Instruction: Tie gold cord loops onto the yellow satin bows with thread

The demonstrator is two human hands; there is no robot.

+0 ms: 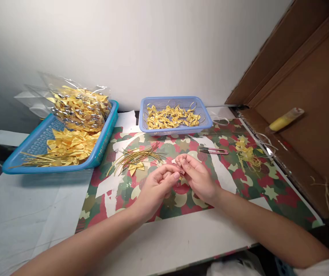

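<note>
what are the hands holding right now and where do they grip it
Both hands, left hand and right hand, meet fingertip to fingertip over the patterned mat. Whatever is pinched between them is too small and hidden to tell.

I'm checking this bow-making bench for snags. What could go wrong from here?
The snips lie bare just beyond the right hand, so a reach forward might catch them. The loose gold wires fan out close to the left hand, and a sweep could scatter them along with the single yellow bow. What the fingertips pinch is too small to tell.
</note>
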